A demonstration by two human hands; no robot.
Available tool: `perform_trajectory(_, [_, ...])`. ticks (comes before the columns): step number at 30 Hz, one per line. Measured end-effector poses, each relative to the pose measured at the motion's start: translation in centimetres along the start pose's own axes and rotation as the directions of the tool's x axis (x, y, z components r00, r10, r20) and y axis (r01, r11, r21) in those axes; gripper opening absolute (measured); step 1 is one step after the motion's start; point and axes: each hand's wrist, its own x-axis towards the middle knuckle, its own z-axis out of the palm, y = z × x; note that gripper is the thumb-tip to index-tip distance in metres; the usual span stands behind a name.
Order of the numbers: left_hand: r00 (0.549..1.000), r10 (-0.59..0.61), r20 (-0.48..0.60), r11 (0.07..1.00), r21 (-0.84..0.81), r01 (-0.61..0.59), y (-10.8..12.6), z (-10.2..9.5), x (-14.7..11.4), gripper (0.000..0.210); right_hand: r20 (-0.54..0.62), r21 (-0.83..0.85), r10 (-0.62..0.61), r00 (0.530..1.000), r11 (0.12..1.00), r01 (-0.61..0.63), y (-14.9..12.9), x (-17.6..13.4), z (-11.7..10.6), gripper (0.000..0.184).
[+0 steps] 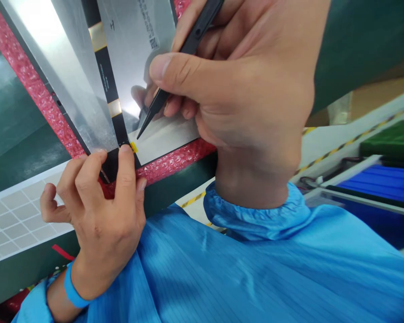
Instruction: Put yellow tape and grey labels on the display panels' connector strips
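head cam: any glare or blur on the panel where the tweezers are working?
Head view: strong glare washes out the upper left of the metal panel; the right hand and black tweezers reflect faintly in the panel near the tip. The left hand at the yellow tab is sharp. The blue bins at right look soft, and straight edges bow toward the frame borders.

I see the metal panel [70,80] in the upper left of the frame, lying on bubble wrap [175,159] that juts out along its lower and left edges. A flex cable [109,85] runs down the panel's middle. My left hand [97,215], lower left, presses the cable's lower end. My right hand [242,85], upper centre, holds tweezers [175,67] with the tip just above the panel, right of the cable. Bins [384,184] sit at the right edge.
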Motion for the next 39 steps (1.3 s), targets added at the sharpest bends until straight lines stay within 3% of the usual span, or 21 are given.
perform_trajectory(9, [0.992,-0.026,0.123,0.999,-0.024,0.029,0.0,-0.5,0.1,0.056,-0.016,0.056,0.035,0.999,0.998,-0.034,-0.1,-0.1,0.2,0.045])
perform_trajectory(13, [0.998,-0.021,0.067,0.999,-0.033,0.024,-0.8,-0.4,-0.7,0.051,-0.023,0.048,0.097,0.995,0.994,-0.096,-0.2,0.0,0.4,0.051])
perform_trajectory(17, [1.000,-0.015,0.018,1.000,-0.018,0.016,-1.4,-0.7,-1.3,0.051,-0.042,0.135,0.067,0.997,0.989,-0.060,-0.1,0.1,0.6,0.051])
perform_trajectory(24, [0.999,0.031,0.023,1.000,0.001,-0.031,-0.8,-0.2,-0.7,0.058,-0.034,0.220,0.088,0.996,0.972,-0.078,0.6,0.0,0.8,0.039])
perform_trajectory(29, [0.998,0.059,0.014,0.997,0.048,-0.059,-0.5,0.6,-1.4,0.063,-0.117,0.262,0.053,0.992,0.965,-0.021,0.8,-0.6,1.9,0.028])
perform_trajectory(35, [0.965,0.254,-0.058,0.965,-0.045,-0.257,-3.7,-0.9,-3.6,0.052,-0.160,0.296,0.073,0.985,0.955,-0.023,2.0,-0.2,1.7,0.026])
perform_trajectory(39, [0.996,0.067,-0.051,0.998,-0.017,-0.068,-8.3,-2.1,-6.0,0.056,-0.161,0.328,0.040,0.986,0.944,0.015,2.5,0.5,0.9,0.029])
